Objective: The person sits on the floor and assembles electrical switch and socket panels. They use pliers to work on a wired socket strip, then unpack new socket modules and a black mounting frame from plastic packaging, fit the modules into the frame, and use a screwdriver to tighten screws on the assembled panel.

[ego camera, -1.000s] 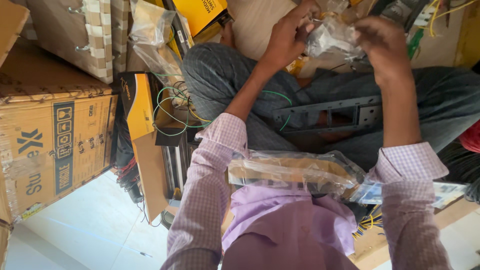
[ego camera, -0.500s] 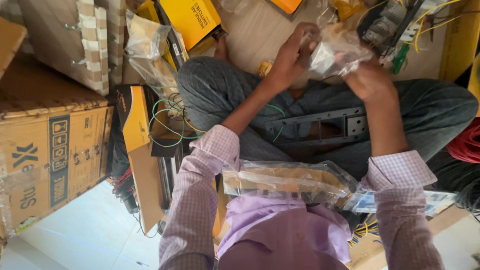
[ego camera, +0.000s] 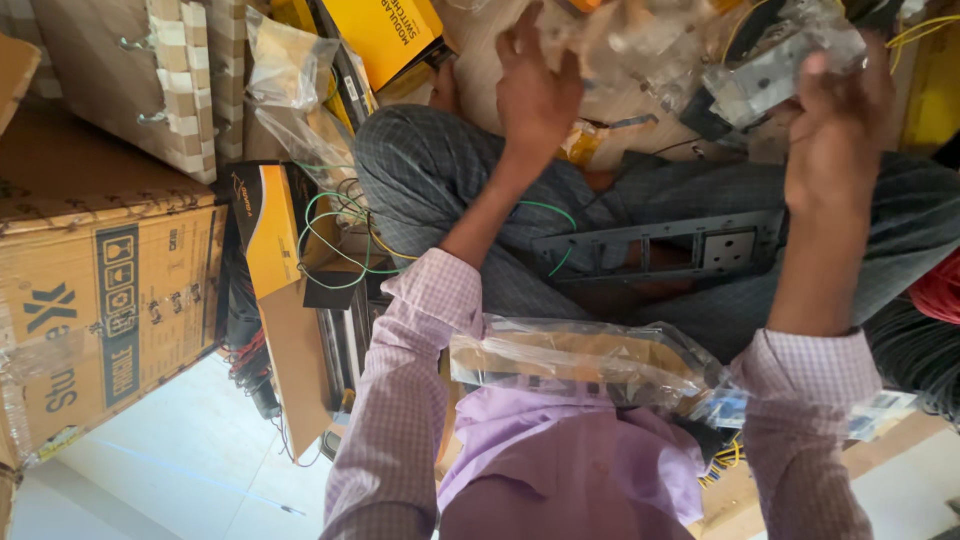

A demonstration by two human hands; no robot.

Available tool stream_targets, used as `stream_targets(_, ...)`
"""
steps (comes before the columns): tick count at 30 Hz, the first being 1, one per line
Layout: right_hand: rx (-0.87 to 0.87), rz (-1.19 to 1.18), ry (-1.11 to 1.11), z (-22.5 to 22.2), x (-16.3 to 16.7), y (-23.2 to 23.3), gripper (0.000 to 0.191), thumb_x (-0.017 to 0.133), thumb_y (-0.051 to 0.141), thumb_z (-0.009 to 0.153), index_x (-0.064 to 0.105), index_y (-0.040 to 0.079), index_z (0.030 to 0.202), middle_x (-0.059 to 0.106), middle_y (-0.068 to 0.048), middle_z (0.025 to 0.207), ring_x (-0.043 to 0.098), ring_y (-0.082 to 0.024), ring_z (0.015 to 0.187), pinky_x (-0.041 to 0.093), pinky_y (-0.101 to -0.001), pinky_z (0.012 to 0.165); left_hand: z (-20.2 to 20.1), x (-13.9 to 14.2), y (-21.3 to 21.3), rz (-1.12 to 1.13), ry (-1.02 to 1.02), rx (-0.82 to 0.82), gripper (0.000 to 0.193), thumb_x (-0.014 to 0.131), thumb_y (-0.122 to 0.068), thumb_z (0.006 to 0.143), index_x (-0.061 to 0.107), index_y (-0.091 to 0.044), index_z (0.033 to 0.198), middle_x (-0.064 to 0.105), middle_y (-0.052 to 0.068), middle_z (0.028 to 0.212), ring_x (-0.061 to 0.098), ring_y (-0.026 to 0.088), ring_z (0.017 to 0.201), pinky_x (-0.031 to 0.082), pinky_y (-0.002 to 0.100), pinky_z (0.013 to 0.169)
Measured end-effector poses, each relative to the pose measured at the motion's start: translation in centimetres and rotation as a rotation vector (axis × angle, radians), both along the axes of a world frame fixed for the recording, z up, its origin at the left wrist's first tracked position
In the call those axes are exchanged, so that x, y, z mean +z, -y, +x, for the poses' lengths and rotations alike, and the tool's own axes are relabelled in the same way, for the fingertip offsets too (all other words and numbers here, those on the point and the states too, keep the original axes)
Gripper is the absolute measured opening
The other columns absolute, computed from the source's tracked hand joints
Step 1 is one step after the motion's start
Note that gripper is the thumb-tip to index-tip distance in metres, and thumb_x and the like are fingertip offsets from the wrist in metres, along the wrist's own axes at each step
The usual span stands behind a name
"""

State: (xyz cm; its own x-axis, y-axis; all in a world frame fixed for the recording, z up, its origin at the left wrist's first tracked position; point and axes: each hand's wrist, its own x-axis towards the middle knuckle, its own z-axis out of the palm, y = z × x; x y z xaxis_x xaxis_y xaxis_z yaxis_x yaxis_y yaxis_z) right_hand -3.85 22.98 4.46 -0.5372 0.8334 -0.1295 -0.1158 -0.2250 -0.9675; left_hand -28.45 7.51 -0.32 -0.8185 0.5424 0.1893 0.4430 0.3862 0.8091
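Observation:
My right hand point(ego camera: 835, 125) is raised and grips a grey switch part wrapped in clear plastic point(ego camera: 775, 65). My left hand point(ego camera: 535, 85) is held up beside it with its fingers spread, touching the crumpled clear plastic bag point(ego camera: 635, 40) between the two hands; the bag is blurred. On my lap lies a grey switch plate frame point(ego camera: 640, 250) with one white socket module point(ego camera: 725, 250) fitted in it. A long clear packet with brown contents point(ego camera: 580, 360) rests across my lap near both forearms.
Large cardboard boxes point(ego camera: 110, 300) stand at the left, with a yellow box point(ego camera: 385, 30) and an orange-and-black carton point(ego camera: 265, 225) by my knee. Loose green wire point(ego camera: 340, 240) lies there too. Red point(ego camera: 940, 290) and black wire coils point(ego camera: 915, 360) sit at the right.
My hands have drawn apart. The left hand has opened off the plastic bag, and the right hand has carried the wrapped grey part to the right.

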Motion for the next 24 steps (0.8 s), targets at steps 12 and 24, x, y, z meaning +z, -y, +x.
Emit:
stream_targets(12, 0.12, 0.404, 0.13, -2.6, -0.7, 5.2, 0.017, 0.08, 0.008, 0.112, 0.07, -0.006, 0.113, 0.065, -0.006, 0.107, 0.061, -0.017, 0.097, 0.05, -0.0329, 0.084, 4.5, 2.5, -1.1, 0.233, 0.515, -0.615, 0.029, 0.075, -0.022, 0.098, 0.07, -0.001, 0.118, 0.076, 0.012, 0.108, 0.076, 0.022, 0.098, 0.064, 0.035, 0.087)
stream_targets(24, 0.248, 0.779, 0.405, -2.6, -1.1, 5.3, 0.017, 0.078, 0.002, 0.109, 0.063, 0.0, 0.101, 0.061, -0.009, 0.089, 0.061, -0.016, 0.071, 0.046, -0.0327, 0.062, 4.3, 3.0, -0.8, 0.263, 0.205, -0.69, 0.022, 0.073, -0.019, 0.093, 0.068, 0.001, 0.102, 0.069, 0.015, 0.088, 0.07, 0.028, 0.074, 0.053, 0.038, 0.067)
